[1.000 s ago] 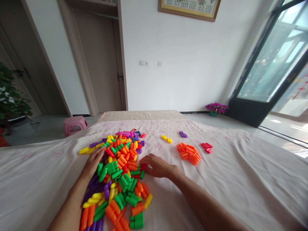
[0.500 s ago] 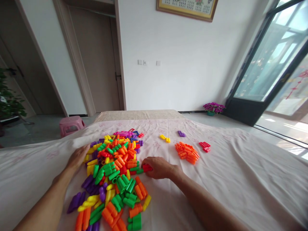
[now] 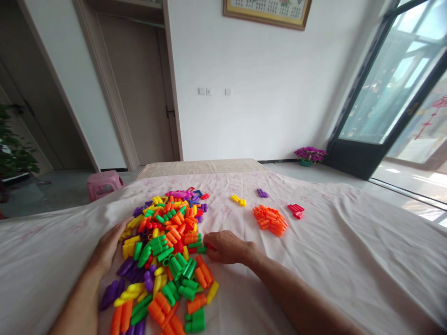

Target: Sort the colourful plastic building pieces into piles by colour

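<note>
A large pile of bullet-shaped plastic building blocks [image 3: 174, 235] in orange, green, yellow, purple and red spreads over the cloth in front of me. Along the pile's left edge rests my left hand [image 3: 109, 244], open, its fingers stretched out beside yellow and purple blocks; some fingertips are hidden. My right hand [image 3: 225, 246] is closed at the pile's right side, next to green blocks [image 3: 201, 250]. Its fingers wrap a red building block [image 3: 211, 247], mostly covered by the hand.
Apart from the pile lie an orange group of blocks [image 3: 270, 220], red blocks [image 3: 296, 211], yellow blocks [image 3: 239, 200] and a purple block [image 3: 262, 193]. They are on a pale, wrinkled cloth [image 3: 335, 260]. Beyond it stand a pink stool [image 3: 104, 184] and a flowerpot [image 3: 306, 163].
My left hand has shifted slightly right and down along the pile's edge. My right hand has turned a little, so less of the red block shows. The view has shifted slightly.
</note>
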Demonstrator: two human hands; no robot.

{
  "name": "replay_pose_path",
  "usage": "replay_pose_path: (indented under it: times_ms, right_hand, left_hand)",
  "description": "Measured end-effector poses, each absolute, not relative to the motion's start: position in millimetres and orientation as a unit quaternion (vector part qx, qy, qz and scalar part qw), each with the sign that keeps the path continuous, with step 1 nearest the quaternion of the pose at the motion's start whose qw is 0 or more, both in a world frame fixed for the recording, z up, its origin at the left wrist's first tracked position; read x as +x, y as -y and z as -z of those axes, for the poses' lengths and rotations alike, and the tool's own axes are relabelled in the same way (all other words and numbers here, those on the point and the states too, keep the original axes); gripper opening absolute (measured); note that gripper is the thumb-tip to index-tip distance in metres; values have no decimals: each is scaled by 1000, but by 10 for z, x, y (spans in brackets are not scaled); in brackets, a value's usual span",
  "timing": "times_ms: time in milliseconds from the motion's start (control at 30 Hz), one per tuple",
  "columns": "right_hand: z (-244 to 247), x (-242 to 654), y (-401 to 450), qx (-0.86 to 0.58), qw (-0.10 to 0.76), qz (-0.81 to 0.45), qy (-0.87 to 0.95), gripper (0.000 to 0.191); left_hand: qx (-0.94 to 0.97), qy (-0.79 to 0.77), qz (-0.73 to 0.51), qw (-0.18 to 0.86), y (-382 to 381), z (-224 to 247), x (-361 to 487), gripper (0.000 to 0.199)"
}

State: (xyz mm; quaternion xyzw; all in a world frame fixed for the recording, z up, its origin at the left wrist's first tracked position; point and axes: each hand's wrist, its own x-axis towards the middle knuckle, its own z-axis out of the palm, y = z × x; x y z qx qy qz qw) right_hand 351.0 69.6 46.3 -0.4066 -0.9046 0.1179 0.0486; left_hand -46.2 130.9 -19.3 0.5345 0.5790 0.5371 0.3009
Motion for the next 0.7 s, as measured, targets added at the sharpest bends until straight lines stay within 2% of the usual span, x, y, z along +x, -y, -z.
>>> replay_pose_path:
  times_ms: [300, 533, 700]
  right_hand:
    - [-442, 3611, -771, -394, 71, -163, 902, 17]
    - [-425, 3596, -767, -442, 94, -119, 884, 15]
    - [-423, 3579, -743, -483, 63, -84, 869, 13]
  left_hand:
    - [583, -614, -486, 215, -1492, 360, -520, 59]
    - [589, -622, -475, 201, -1561, 444, -582, 62]
    - [598, -622, -467, 191, -1588, 464, -605, 62]
